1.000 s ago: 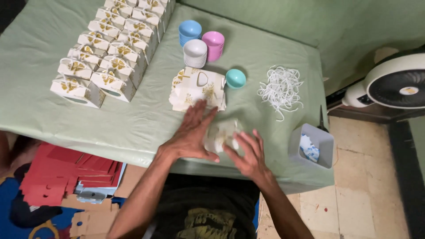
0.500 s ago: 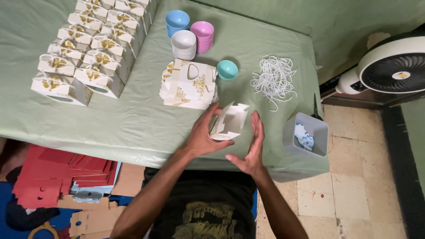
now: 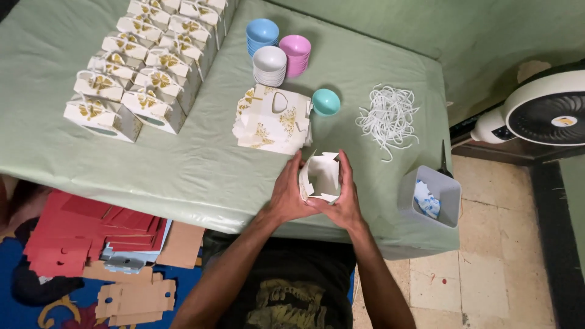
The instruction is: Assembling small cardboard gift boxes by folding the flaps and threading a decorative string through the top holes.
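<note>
Both my hands now cup the small white cardboard box [image 3: 321,176], open top up, just below the flat stack of gold-printed box blanks [image 3: 272,119]: left hand [image 3: 287,195] and right hand [image 3: 346,201] half-closed around it, lifted upright since a second ago.

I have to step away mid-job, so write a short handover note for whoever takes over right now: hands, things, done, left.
Left hand and right hand: both cup a half-formed white box, open at the top, above the table's near edge.
Stack of flat gold-printed box blanks: just beyond the hands.
Done: two rows of finished boxes stand at the far left.
Left: this box is not closed, and the blanks remain unfolded.
Nearby: pile of white cords, stacks of small bowls, one teal bowl, grey bin at right.
</note>
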